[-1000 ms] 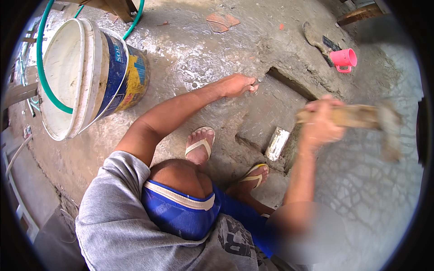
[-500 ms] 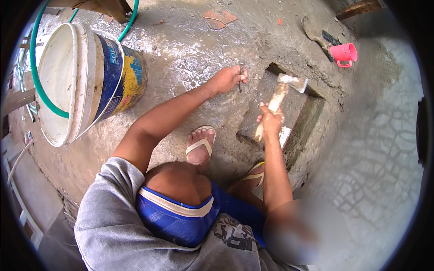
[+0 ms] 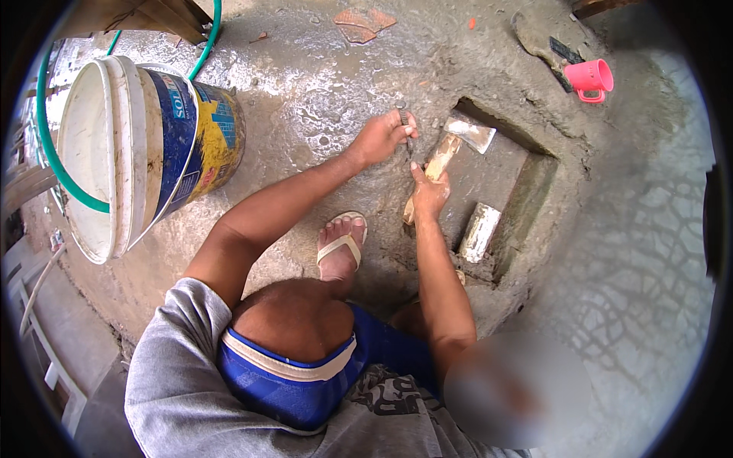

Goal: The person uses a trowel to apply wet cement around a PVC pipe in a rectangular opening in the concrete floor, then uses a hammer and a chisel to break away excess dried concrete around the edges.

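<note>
My left hand (image 3: 383, 137) is closed around a short, thin ribbed metal rod (image 3: 404, 117), held close to upright over the wet concrete beside a square pit. In my right hand (image 3: 431, 194) is the wooden handle of a hatchet (image 3: 443, 157). Its pale, worn metal head (image 3: 471, 133) hangs over the pit's far left part, to the right of the rod and apart from it. The rod's lower end is hard to make out. A whitish, mortar-stained pipe piece (image 3: 479, 233) stands in the near part of the square pit (image 3: 527, 200).
A large lidded bucket (image 3: 172, 137) lies tilted on the left, with a green hose (image 3: 57, 156) across it. At the far right sit a pink mug (image 3: 589, 76) and a trowel (image 3: 533, 37). Broken reddish tile pieces (image 3: 359, 24) lie at the back. My sandaled foot (image 3: 341, 243) is near the pit.
My right hand has swung the hatchet left, bringing its head nearer the rod. The pipe piece shows more fully now. My left hand keeps its grip on the rod.
</note>
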### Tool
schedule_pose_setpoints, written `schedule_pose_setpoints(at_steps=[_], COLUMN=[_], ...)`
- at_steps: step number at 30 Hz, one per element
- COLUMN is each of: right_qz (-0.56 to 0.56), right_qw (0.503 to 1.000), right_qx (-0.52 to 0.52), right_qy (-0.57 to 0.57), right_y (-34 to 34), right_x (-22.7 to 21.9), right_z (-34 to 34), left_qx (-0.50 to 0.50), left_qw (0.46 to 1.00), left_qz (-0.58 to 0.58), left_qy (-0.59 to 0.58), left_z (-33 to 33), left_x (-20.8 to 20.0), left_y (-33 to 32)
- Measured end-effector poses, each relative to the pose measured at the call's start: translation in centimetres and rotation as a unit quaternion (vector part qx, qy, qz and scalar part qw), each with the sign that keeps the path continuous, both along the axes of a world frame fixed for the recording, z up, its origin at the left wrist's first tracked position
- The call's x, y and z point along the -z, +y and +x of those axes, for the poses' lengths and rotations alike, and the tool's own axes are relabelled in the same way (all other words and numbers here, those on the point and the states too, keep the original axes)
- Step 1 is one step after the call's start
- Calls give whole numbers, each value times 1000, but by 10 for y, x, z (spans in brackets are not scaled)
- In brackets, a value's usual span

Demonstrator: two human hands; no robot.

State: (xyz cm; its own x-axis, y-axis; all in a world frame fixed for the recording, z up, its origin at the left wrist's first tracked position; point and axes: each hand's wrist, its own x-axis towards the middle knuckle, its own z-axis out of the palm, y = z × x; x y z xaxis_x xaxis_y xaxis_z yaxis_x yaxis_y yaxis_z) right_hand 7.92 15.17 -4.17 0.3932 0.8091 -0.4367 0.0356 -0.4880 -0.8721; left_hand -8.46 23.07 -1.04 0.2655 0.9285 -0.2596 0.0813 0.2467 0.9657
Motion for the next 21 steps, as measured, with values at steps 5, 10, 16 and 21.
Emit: schedule_pose_setpoints(at_steps=[5,10,16,21], right_qz=[27,10,-24,234], right_qw=[1000,1000,999,940], right_qx=[0,19,-3,117], right_qy=[10,-7,24,218], right_y=[-4,-13,59,200], right_x=[-8,-14,-49,-149], right_z=[2,9,52,108], left_qx=[2,-141,-234,-208], left_qw=[1000,984,965,970], left_qz=[4,-20,16,25], left_qy=[-11,-111,-119,-121], left_z=[10,8,-26,-25], left_x=[-3,-11,-36,-35], left_y=[0,8,18,11])
